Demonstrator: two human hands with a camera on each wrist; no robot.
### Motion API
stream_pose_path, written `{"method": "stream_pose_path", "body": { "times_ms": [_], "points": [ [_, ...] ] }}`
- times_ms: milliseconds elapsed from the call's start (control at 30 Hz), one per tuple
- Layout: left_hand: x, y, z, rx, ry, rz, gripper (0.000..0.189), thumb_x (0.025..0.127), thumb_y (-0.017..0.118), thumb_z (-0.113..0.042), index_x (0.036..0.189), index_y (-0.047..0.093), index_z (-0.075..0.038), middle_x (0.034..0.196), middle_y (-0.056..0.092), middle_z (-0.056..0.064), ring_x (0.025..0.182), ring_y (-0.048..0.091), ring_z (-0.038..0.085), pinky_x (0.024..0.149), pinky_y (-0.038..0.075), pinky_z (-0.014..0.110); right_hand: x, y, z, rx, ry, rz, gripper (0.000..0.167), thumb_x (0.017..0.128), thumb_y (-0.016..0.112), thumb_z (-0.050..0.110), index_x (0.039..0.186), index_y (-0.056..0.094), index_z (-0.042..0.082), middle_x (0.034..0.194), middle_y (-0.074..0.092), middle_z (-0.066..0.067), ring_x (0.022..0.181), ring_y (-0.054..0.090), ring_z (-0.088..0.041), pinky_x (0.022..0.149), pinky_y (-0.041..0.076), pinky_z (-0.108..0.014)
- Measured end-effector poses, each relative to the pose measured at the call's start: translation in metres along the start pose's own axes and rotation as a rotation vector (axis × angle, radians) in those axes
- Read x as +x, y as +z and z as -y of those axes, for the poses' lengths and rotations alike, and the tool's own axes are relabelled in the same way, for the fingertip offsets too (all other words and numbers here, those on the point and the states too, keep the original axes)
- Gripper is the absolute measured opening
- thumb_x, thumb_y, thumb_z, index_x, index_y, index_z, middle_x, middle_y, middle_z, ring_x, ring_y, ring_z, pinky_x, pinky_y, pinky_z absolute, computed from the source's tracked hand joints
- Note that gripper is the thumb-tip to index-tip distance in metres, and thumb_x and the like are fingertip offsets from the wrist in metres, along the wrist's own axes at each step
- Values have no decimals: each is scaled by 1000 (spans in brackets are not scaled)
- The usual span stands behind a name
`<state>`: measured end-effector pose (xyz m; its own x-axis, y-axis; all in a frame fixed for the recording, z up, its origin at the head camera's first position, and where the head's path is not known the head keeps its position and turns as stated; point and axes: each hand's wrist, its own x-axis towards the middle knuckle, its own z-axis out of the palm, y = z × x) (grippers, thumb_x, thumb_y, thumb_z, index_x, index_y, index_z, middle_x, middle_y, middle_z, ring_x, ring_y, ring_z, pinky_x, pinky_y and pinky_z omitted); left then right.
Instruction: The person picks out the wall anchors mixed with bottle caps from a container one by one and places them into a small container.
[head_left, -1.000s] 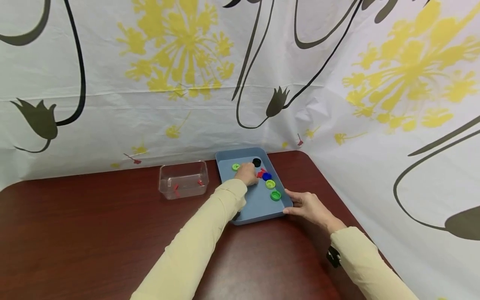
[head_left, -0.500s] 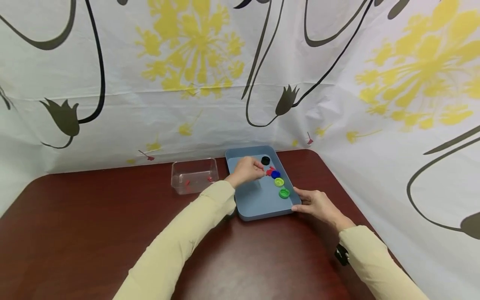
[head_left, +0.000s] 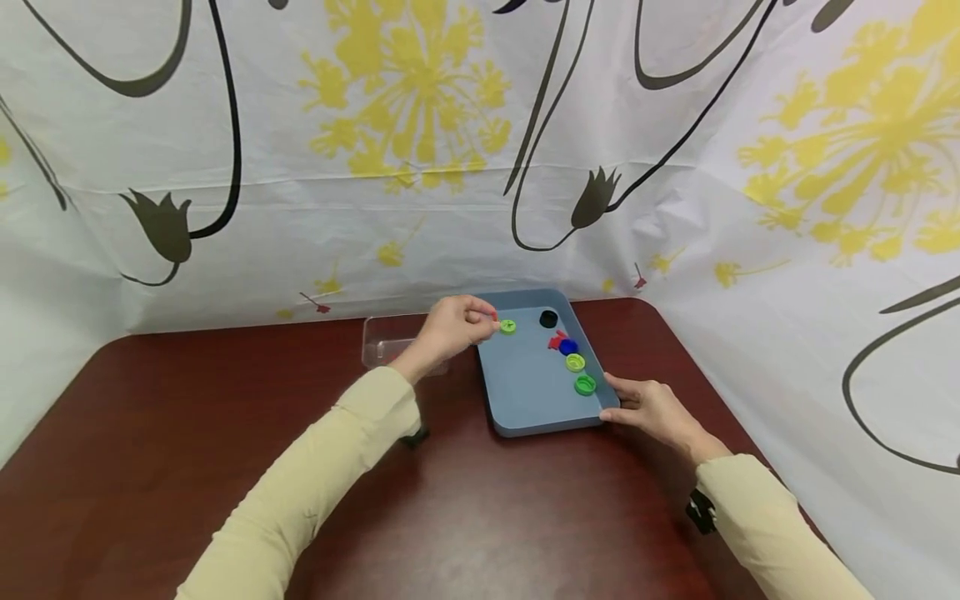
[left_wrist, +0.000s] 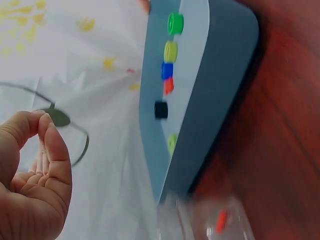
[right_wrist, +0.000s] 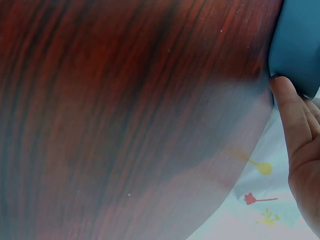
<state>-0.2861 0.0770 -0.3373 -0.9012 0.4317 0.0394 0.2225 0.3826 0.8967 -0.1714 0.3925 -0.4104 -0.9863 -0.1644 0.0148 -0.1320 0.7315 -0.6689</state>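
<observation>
My left hand (head_left: 453,327) pinches a small red piece (head_left: 494,317) between thumb and fingertips, beside the far left edge of a blue-grey tray (head_left: 517,387). In the left wrist view, thumb and index finger of this hand meet at their tips. My right hand (head_left: 656,412) grips the tray's near right corner, thumb along the front side and fingers on the right side. Inside the tray are a green bottle cap (head_left: 585,384), a yellow-green cap (head_left: 575,362), a blue cap (head_left: 567,347), red pieces (head_left: 557,340), a black cap (head_left: 548,319) and a light green cap (head_left: 507,327).
A clear plastic box (head_left: 378,329), partly hidden behind my left hand and wrist, stands left of the tray. It holds a red piece (left_wrist: 221,221). Patterned white cloth (head_left: 337,225) hangs behind and right of the dark wooden table (head_left: 465,517).
My left hand has risen from inside the tray and moved left toward the clear box, carrying the red piece. My right hand keeps its place on the tray corner. The head view has shifted left.
</observation>
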Motion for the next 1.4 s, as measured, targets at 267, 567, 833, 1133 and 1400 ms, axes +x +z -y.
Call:
{"method": "stream_pose_path", "body": {
  "times_ms": [267, 567, 833, 1133, 1400],
  "points": [
    [-11, -46, 17, 77, -64, -58, 31, 88, 67, -24, 115, 63, -9, 102, 70, 10, 88, 68, 22, 72, 54, 32, -2, -1, -2, -5, 10, 2, 76, 80, 73, 31, 139, 40, -4, 130, 52, -26, 109, 61, -36, 81, 53, -32],
    [-18, -74, 45, 202, -106, -113, 30, 86, 67, -21, 111, 66, -4, 100, 71, 11, 85, 67, 18, 68, 50, 26, -4, -4, -4, -13, 5, -13, 74, 79, 74, 27, 138, 41, -4, 125, 57, -26, 107, 62, -35, 79, 54, -31],
    [-18, -80, 61, 267, -148, -115, 27, 85, 68, -19, 103, 68, 0, 97, 72, 14, 84, 67, 18, 63, 47, 21, -4, -3, -4, -3, 3, 5, 73, 81, 73, 27, 138, 41, -6, 125, 56, -27, 107, 62, -34, 79, 54, -31],
    [-18, -82, 73, 378, -161, -99, 24, 83, 70, -18, 98, 70, 1, 90, 73, 12, 83, 67, 20, 68, 50, 28, -2, -2, -2, 7, 15, 24, 75, 80, 73, 28, 139, 40, -6, 132, 51, -27, 109, 61, -35, 80, 53, -32],
    [-16, -81, 77, 404, -195, -100, 23, 83, 70, -19, 97, 71, -1, 91, 73, 10, 85, 66, 22, 69, 50, 28, 0, -3, 2, 17, 13, 25, 74, 80, 73, 25, 139, 40, -5, 130, 52, -27, 109, 61, -35, 80, 53, -32]
  ]
}}
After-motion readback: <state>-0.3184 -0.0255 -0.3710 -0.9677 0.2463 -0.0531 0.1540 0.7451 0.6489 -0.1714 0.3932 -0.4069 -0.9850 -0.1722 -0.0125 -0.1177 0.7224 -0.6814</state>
